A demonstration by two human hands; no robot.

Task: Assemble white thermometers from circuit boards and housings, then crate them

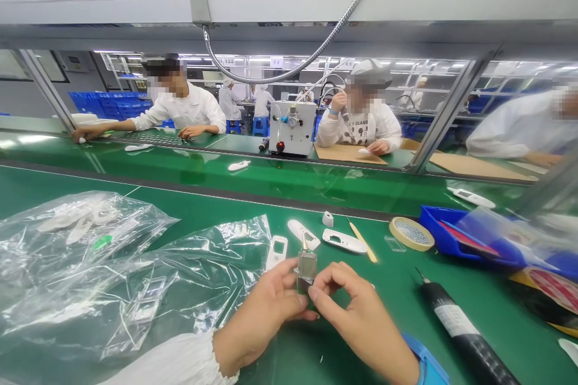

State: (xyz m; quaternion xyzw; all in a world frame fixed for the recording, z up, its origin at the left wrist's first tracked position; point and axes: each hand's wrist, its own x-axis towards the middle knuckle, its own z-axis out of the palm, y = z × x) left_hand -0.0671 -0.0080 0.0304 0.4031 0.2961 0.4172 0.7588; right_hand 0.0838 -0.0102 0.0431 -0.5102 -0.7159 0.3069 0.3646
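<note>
Display module, lower end hidden by left hand's pinch, right hand half-curled.

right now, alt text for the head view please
Two hands, left and right, hold a small part with a screen over a green bench. White shells lie beyond, bags left, a black screwdriver right; co-workers sit opposite.

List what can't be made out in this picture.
All in the head view:
- Lower end of the small screen part: behind left hand and right hand.
- Rear of the black tool: cut off by bottom edge.
- Print on its white label: too small.
- Count of white pieces: glare, plastic folds.
</note>
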